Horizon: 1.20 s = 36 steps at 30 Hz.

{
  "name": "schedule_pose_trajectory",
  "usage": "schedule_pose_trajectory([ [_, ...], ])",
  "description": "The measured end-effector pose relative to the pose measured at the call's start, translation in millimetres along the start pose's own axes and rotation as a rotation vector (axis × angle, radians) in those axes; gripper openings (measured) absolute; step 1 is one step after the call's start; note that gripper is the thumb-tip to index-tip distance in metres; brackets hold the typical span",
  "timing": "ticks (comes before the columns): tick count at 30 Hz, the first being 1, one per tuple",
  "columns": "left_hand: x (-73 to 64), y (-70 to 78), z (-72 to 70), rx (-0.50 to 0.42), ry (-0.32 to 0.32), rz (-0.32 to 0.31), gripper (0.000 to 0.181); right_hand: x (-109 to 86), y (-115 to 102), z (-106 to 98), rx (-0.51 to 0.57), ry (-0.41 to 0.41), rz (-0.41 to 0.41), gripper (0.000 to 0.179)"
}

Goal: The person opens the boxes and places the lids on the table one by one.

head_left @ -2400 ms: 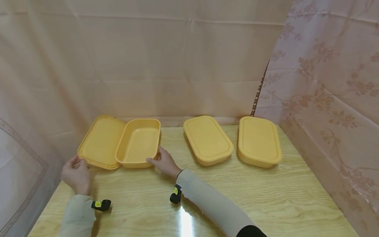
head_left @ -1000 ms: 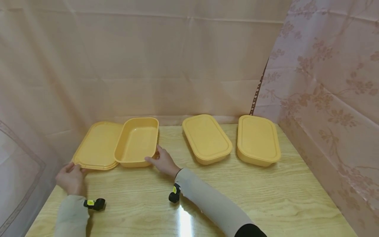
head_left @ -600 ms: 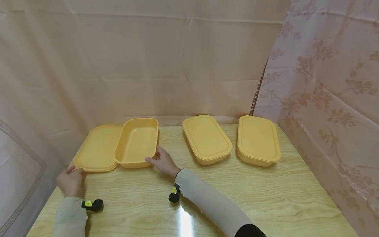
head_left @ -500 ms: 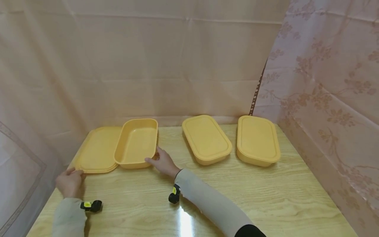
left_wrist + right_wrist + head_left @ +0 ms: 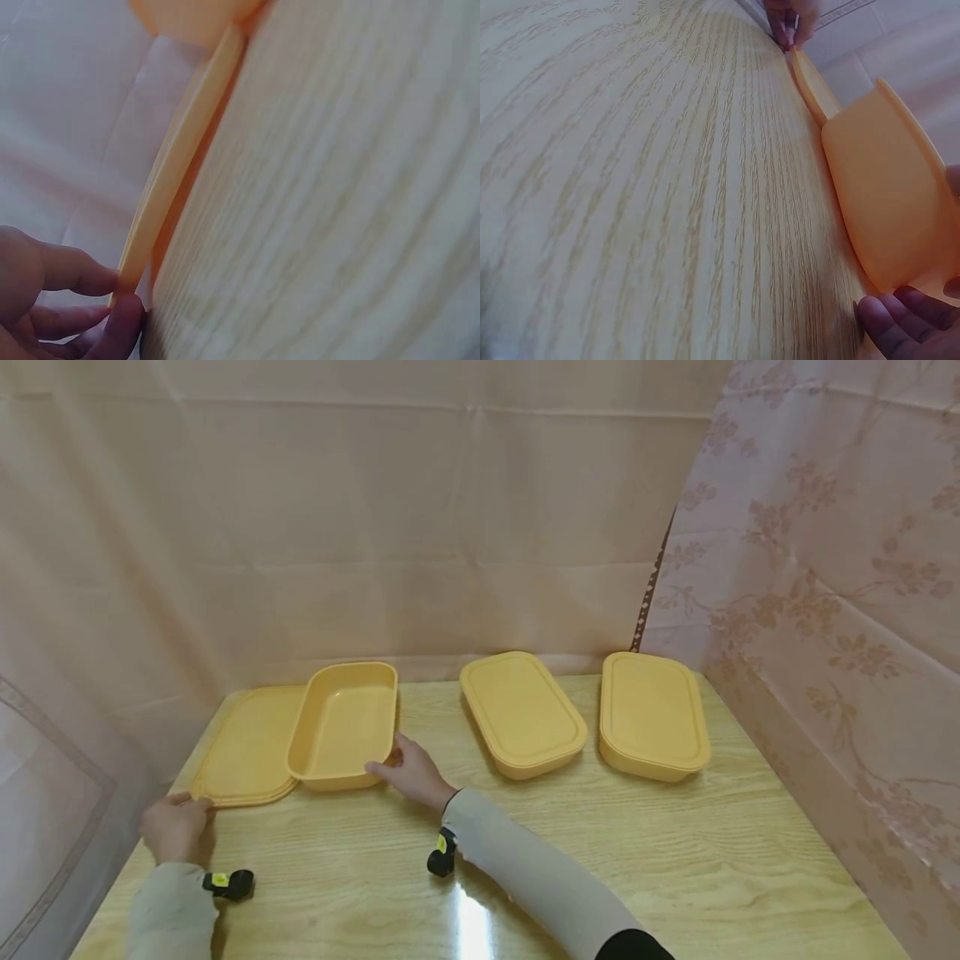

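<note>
At the left of the table lies a flat yellow lid (image 5: 251, 747), its near left corner pinched by my left hand (image 5: 176, 828). The left wrist view shows thumb and fingers on either side of the lid's edge (image 5: 184, 154), with a narrow gap under it. Overlapping the lid's right side in the head view is an uncovered yellow food container (image 5: 345, 727), bare inside. My right hand (image 5: 414, 772) grips its near right corner, the thumb along the front wall and the fingers round the side. In the right wrist view the container's wall (image 5: 889, 187) stands close to the tabletop.
Two lidded yellow containers sit to the right: one slanted (image 5: 525, 714), one nearer the table's right edge (image 5: 655, 714). A beige cloth (image 5: 450, 527) hangs behind the wooden table (image 5: 525, 860), and a floral cloth (image 5: 840, 610) hangs at the right.
My left hand has moved left and toward me, drawing the lid the same way and lowering it from a tilt to nearly flat. The right hand and its container have barely shifted.
</note>
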<state>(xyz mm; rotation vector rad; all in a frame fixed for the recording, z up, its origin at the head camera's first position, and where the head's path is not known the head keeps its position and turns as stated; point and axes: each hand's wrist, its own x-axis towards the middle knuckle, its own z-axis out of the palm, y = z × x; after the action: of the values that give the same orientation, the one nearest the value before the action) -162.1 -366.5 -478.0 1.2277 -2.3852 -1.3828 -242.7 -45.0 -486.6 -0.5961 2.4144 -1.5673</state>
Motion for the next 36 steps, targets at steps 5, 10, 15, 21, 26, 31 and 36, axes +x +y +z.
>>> schedule_pose_trajectory([
  [5, 1.3, -0.2, -4.5, 0.09, -0.029, 0.021, 0.061, 0.0, -1, 1, -0.019, -0.009, 0.008, 0.045],
  [10, 1.4, -1.0, -9.1, 0.167, -0.032, 0.055, 0.06, -0.7, -4, 2, -0.045, -0.024, 0.027, 0.042],
  [15, 0.3, -1.1, -10.9, 0.188, -0.039, 0.064, 0.06, -0.6, -4, 3, -0.05, -0.035, 0.034, 0.038],
  [21, 0.3, -0.4, -10.2, 0.185, -0.041, 0.073, 0.06, -0.5, -5, 0, -0.077, -0.044, 0.063, 0.061],
  [26, -0.1, -0.9, -10.1, 0.226, -0.038, 0.093, 0.053, -0.5, -5, -1, -0.103, -0.067, 0.097, 0.081],
  [31, -1.7, -0.7, -7.0, 0.271, 0.005, 0.134, 0.03, 0.2, -3, -2, -0.105, -0.071, 0.104, 0.085],
  [36, -0.7, 1.6, -4.6, 0.381, -0.003, 0.132, 0.049, 1.4, -4, -5, -0.118, -0.061, 0.085, 0.083],
])
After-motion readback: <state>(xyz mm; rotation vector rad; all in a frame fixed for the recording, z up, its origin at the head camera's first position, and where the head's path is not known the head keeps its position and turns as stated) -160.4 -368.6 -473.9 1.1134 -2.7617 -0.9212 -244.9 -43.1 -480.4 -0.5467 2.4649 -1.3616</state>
